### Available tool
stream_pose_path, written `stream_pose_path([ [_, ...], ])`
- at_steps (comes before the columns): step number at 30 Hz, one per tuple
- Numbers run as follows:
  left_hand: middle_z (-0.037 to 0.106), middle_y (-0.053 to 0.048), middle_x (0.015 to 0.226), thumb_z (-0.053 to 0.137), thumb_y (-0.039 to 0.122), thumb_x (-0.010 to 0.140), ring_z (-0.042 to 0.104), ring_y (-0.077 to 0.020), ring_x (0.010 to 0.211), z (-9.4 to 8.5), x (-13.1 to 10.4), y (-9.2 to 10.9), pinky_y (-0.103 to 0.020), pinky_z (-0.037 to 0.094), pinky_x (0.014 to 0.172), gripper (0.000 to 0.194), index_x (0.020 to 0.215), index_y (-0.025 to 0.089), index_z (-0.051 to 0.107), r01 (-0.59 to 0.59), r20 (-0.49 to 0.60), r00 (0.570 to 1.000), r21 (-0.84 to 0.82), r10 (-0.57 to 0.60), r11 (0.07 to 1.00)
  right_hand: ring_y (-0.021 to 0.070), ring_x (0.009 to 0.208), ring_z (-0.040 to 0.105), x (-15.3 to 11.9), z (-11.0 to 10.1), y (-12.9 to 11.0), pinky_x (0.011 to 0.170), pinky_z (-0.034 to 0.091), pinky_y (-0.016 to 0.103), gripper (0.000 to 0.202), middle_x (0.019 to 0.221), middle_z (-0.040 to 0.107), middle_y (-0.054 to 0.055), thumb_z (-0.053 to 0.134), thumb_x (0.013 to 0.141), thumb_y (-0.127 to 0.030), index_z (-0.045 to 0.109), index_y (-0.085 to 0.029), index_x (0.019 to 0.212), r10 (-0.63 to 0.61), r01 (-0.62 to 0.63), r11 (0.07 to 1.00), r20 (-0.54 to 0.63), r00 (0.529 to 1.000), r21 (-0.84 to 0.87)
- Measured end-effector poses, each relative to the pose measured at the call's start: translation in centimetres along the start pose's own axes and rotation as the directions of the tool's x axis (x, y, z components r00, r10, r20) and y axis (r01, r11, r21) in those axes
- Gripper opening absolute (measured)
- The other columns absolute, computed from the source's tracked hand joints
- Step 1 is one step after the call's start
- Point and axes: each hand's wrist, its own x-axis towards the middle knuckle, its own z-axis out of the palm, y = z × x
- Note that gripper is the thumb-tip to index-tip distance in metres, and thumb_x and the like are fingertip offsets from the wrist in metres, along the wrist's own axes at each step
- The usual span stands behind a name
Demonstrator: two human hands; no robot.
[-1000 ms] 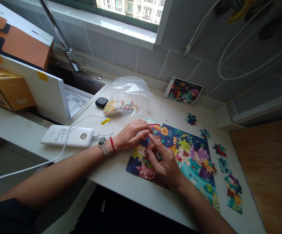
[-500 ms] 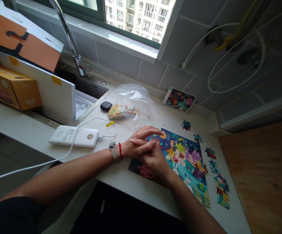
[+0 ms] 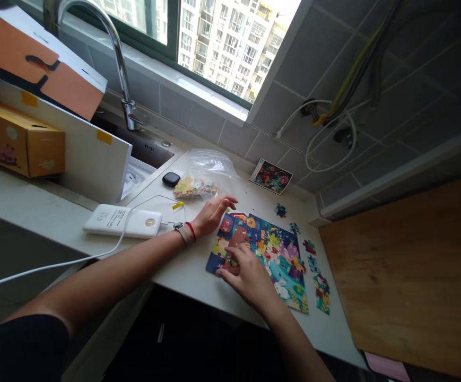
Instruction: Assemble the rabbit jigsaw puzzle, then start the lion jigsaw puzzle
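A colourful jigsaw puzzle (image 3: pixel 268 241), largely joined, lies flat on the white counter. Over its lower left part is my right hand (image 3: pixel 250 273), thumb and fingers apart, with nothing visible between them. My left hand (image 3: pixel 210 216) is at the puzzle's upper left edge, fingers stretched out and holding nothing. Beyond it sits a clear plastic bag (image 3: pixel 214 168) with puzzle pieces (image 3: pixel 194 187) inside. Several loose pieces run down the puzzle's right side, among them a dark blue piece (image 3: pixel 280 210) and a joined strip (image 3: pixel 321 292). A small picture card (image 3: pixel 271 176) leans against the wall.
A white power bank (image 3: pixel 122 220) with a cable lies left of my left wrist, near a black case (image 3: pixel 171 179). Boxes (image 3: pixel 45 146) and a white panel (image 3: pixel 95 164) stand by the sink (image 3: pixel 150 151) and faucet (image 3: pixel 130 114). A wooden board (image 3: pixel 405 265) borders the right.
My clasped hands have separated. The left has drawn to the puzzle's upper left edge, and the right has spread over its lower left part. The camera view has shifted.
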Motion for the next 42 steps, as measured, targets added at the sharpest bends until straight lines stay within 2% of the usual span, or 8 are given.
stream_pose_path([
  [5, 0.077, -0.009, 0.085, 0.023, 0.071, 0.106, 0.071, -0.0215, 0.081, -0.3, 0.3, -0.7, -0.033, 0.054, 0.079, 0.075, 0.106, 0.015, 0.073, 0.025, -0.038, 0.999, -0.045, -0.027, 0.999, 0.0313, 0.109, 0.069, -0.2, 1.1, -1.5, 0.095, 0.055, 0.041, 0.055, 0.121, 0.066, 0.011, 0.086, 0.082, -0.038, 0.068, -0.024, 0.131, 0.077, -0.072, 0.993, 0.047, 0.996, -0.095],
  [12, 0.073, -0.008, 0.072, 0.024, 0.078, 0.102, 0.067, -0.0177, 0.065, -0.4, 0.3, -0.7, -0.029, 0.053, 0.065, 0.082, 0.096, 0.013, 0.074, 0.067, 0.003, 0.998, -0.111, -0.067, 0.992, 0.0277, 0.105, 0.068, 0.8, 1.9, -1.5, 0.086, 0.053, 0.036, 0.042, 0.118, 0.064, 0.008, 0.085, 0.078, -0.031, 0.066, -0.024, 0.114, 0.103, -0.105, 0.993, -0.03, 0.994, -0.051],
  [18, 0.074, -0.008, 0.075, 0.022, 0.079, 0.101, 0.066, -0.0171, 0.064, -0.4, 0.6, -1.2, -0.029, 0.053, 0.065, 0.083, 0.096, 0.014, 0.073, 0.093, 0.01, 0.996, -0.121, -0.092, 0.988, 0.0196, 0.076, 0.066, 1.0, 2.9, -0.7, 0.074, 0.052, 0.032, 0.042, 0.089, 0.068, -0.001, 0.081, 0.075, -0.02, 0.062, -0.024, 0.112, 0.116, -0.097, 0.979, -0.095, 0.989, 0.179],
  [21, 0.074, -0.009, 0.077, 0.02, 0.078, 0.102, 0.068, -0.0184, 0.067, -0.3, 0.7, -1.4, -0.03, 0.054, 0.067, 0.083, 0.098, 0.014, 0.073, 0.103, 0.016, 0.995, -0.098, -0.102, 0.99, 0.0213, 0.084, 0.069, 1.6, 2.6, 0.1, 0.079, 0.056, 0.035, 0.041, 0.095, 0.073, 0.002, 0.071, 0.083, -0.022, 0.066, -0.026, 0.124, 0.065, -0.003, 0.937, -0.168, 0.984, 0.348],
  [24, 0.075, -0.009, 0.08, 0.018, 0.074, 0.103, 0.07, -0.0204, 0.073, -0.3, 0.7, -1.6, -0.032, 0.056, 0.07, 0.081, 0.099, 0.015, 0.073, 0.109, 0.015, 0.994, -0.052, -0.108, 0.993, 0.0217, 0.079, 0.072, 3.5, 1.5, 1.8, 0.07, 0.06, 0.035, 0.038, 0.103, 0.076, 0.007, 0.065, 0.088, -0.036, 0.071, -0.024, 0.123, 0.135, 0.001, 0.81, -0.188, 0.973, 0.586],
  [28, 0.076, -0.01, 0.085, 0.024, 0.066, 0.105, 0.072, -0.0233, 0.082, -0.2, 0.7, -1.8, -0.035, 0.057, 0.077, 0.07, 0.101, 0.017, 0.073, 0.115, 0.001, 0.993, -0.013, -0.115, 0.993, 0.0211, 0.068, 0.07, 8.1, -0.3, 4.6, 0.057, 0.058, 0.031, 0.044, 0.085, 0.076, 0.005, 0.078, 0.073, -0.049, 0.072, -0.02, 0.105, 0.302, -0.071, 0.666, -0.181, 0.936, 0.742],
  [34, 0.078, -0.01, 0.099, 0.03, 0.05, 0.107, 0.074, -0.0259, 0.097, -0.2, 0.8, -1.6, -0.04, 0.056, 0.092, 0.052, 0.107, 0.018, 0.071, 0.122, -0.021, 0.992, 0.037, -0.122, 0.992, 0.016, 0.057, 0.063, 14.7, -1.5, 7.4, 0.051, 0.049, 0.024, 0.041, 0.061, 0.068, -0.001, 0.087, 0.064, -0.05, 0.067, -0.019, 0.082, 0.346, -0.093, 0.66, -0.192, 0.918, 0.746],
  [42, 0.075, -0.014, 0.111, 0.028, 0.047, 0.108, 0.072, -0.028, 0.108, 0.1, 1.0, -2.0, -0.043, 0.054, 0.1, 0.051, 0.119, 0.016, 0.067, 0.151, -0.008, 0.989, 0.059, -0.151, 0.987, 0.0163, 0.055, 0.067, 16.8, -1.6, 8.6, 0.054, 0.057, 0.028, 0.034, 0.066, 0.073, 0.003, 0.092, 0.065, -0.041, 0.071, -0.017, 0.076, 0.302, -0.131, 0.653, -0.098, 0.948, 0.746],
])
